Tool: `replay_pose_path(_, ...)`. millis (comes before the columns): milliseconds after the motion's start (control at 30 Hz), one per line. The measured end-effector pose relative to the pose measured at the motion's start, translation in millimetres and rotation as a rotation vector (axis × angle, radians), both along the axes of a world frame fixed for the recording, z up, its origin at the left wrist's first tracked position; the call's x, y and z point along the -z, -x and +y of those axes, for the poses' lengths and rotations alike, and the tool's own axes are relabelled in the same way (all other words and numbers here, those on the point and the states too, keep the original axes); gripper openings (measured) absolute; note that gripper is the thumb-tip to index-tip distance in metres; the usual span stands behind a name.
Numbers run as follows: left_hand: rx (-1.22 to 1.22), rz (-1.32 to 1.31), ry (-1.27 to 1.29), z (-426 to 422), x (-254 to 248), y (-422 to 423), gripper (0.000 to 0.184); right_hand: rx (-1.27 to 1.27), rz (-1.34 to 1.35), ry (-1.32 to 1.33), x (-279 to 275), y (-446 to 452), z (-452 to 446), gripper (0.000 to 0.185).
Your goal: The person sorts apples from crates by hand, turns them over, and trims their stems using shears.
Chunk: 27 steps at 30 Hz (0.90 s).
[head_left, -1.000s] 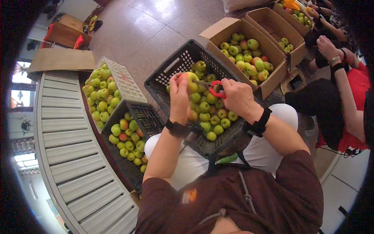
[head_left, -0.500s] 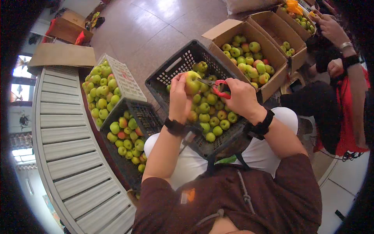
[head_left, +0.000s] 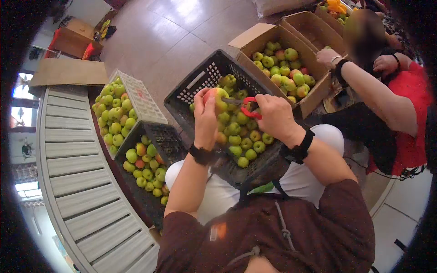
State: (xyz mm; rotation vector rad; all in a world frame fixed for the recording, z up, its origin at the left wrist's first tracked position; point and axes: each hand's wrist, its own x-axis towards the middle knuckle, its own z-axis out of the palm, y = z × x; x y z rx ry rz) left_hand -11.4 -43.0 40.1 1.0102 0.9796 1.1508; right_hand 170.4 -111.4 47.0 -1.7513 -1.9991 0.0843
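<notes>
My left hand is closed on a yellow-green and red apple, held above a black crate. Red-handled clippers are gripped in my right hand, their blades pointing left with the tips at the apple's side. Whether the tips touch it I cannot tell. Beneath both hands, several green and reddish apples lie in the crate, which stands between my knees.
A cardboard box of apples stands behind the crate, with more boxes beyond. At the left are a white crate and a black crate of apples, beside a slatted bench. A co-worker's arm reaches in from the right.
The co-worker has leaned in and one hand has moved left to the cardboard boxes. My hands keep hold of the apple and clippers, and the view has shifted slightly.
</notes>
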Motion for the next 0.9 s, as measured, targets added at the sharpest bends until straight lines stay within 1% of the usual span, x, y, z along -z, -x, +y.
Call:
replay_pose_path(133, 0.001, -0.02, 0.011, -1.2, 0.3, -0.2, 0.025, -0.016, -0.015, -0.013, 4.6, 0.5, -1.4, 0.03)
replay_pose_path(200, -0.011, -0.017, 0.002, -1.6, 0.6, -1.0, 0.024, -0.005, 0.003, 0.033, 1.6, 2.1, -3.0, 0.029)
replay_pose_path(300, 0.042, -0.042, 0.032, -0.1, 0.4, 1.4, 0.024, 0.001, 0.024, 0.051, 2.8, 3.2, -3.8, 0.028)
replay_pose_path(333, 0.057, -0.088, 0.103, 0.3, -3.3, 1.4, 0.023, 0.001, 0.028, 0.044, 3.5, 2.9, -2.3, 0.028)
replay_pose_path(400, 0.084, -0.176, 0.249, -2.2, -11.8, 3.6, 0.023, 0.0, 0.129, 0.016, 6.0, 3.5, -1.7, 0.032)
replay_pose_path(500, 0.122, -0.272, 0.37, 3.9, -2.1, 9.9, 0.023, 0.037, 0.259, -0.001, -2.7, 5.2, -2.7, 0.034)
replay_pose_path(600, 0.118, -0.319, 0.427, 5.2, 1.3, 12.9, 0.031, 0.063, 0.328, -0.008, -11.8, 5.5, -0.9, 0.032)
replay_pose_path(700, 0.081, -0.223, 0.385, 1.5, -1.5, 13.4, 0.031, 0.033, 0.406, -0.054, -9.2, 13.9, 0.6, 0.029)
replay_pose_path(767, 0.175, -0.186, 0.339, -0.7, -0.7, 17.4, 0.023, 0.024, 0.4, -0.094, -7.9, 10.7, 0.5, 0.028)
replay_pose_path(800, 0.157, -0.16, 0.327, -7.6, -11.0, 15.2, 0.022, 0.025, 0.377, -0.101, -5.8, 10.9, -1.2, 0.027)
replay_pose_path(833, 0.169, -0.103, 0.251, -8.6, -0.9, 20.1, 0.028, 0.02, 0.385, -0.074, -4.0, 10.4, -1.8, 0.027)
replay_pose_path(867, 0.18, -0.206, 0.348, -13.7, -20.8, 16.5, 0.031, 0.042, 0.377, -0.086, -3.2, 10.6, -1.8, 0.028)
replay_pose_path(900, 0.183, -0.207, 0.348, -11.8, -20.4, 15.8, 0.033, 0.026, 0.412, -0.097, -5.8, 9.2, -1.7, 0.03)
